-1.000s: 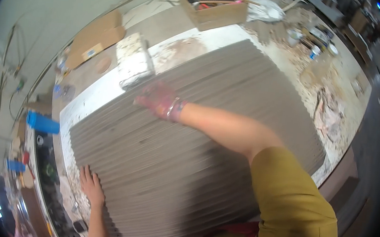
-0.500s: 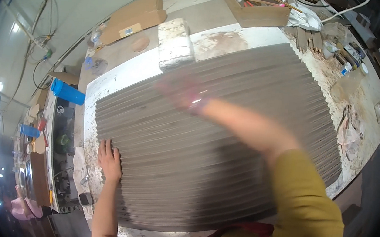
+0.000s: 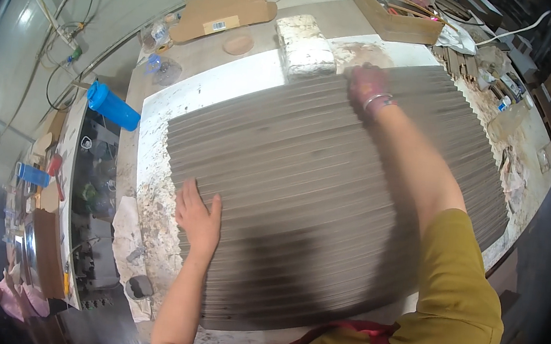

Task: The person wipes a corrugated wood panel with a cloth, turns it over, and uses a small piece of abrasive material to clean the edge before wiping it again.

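Observation:
Long grey-brown strips (image 3: 296, 167) lie side by side in a wide sheet on a white board (image 3: 231, 82). My left hand (image 3: 199, 218) is bare and rests on their left ends, fingers stretched out and thumb apart, holding nothing. At the far edge of the strips is my right hand (image 3: 368, 89), in a reddish-pink glove with a pale band at the wrist. It touches or hovers just over the strips; its fingers are blurred and turned away, so anything under them is hidden. A white, stained block (image 3: 305, 48) stands just left of it, against the far edge.
Behind are a flat cardboard piece (image 3: 225, 13), a round tan disc (image 3: 238, 45) and an open cardboard box (image 3: 401, 27). A blue bottle (image 3: 113, 106) lies at the left. Short strips (image 3: 461, 64) and a clear bottle (image 3: 509, 120) lie at the right, beside a crumpled rag (image 3: 514, 175).
My right hand has swept from the left-middle of the strips to the far edge, right of the white block. My left hand stays by the left ends. The whole view has shifted.

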### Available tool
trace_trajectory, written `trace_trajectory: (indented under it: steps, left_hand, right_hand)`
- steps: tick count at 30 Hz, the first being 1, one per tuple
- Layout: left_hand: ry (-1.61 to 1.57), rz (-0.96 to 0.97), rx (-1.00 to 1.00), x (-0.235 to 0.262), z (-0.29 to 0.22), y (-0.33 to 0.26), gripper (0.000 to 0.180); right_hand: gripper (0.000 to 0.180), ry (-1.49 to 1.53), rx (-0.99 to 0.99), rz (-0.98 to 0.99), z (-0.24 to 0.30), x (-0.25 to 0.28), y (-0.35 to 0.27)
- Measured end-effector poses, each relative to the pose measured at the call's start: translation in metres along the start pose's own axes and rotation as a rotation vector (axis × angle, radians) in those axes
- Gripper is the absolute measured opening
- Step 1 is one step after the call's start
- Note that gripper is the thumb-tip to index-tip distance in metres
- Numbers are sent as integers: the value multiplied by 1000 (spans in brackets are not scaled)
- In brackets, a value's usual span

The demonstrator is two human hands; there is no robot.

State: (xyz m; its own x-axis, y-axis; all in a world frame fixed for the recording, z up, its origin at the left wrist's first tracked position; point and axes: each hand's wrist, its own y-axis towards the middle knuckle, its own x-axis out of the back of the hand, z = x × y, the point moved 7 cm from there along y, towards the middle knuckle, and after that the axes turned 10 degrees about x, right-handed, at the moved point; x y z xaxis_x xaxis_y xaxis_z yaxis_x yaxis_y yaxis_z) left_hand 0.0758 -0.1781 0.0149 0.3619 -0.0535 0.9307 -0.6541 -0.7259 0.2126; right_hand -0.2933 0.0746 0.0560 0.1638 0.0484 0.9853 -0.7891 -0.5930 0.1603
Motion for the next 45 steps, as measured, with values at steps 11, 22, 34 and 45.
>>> trace_trajectory:
  steps: [11,22,34,45]
  left_hand:
    - [-159,-13,-193,39,43,63,64]
    - [-442,278,97,-19,63,102,75]
    - [-441,146,102,-37,87,102,70]
    - [-482,176,56,-46,91,107,71]
  right_hand:
    - [15,49,-44,-119,3,1,-20]
    - [22,303,588,-264,297,0,22]
    - [20,398,335,-143,378,6,56]
    - [23,327,664,-164,436,20,35]
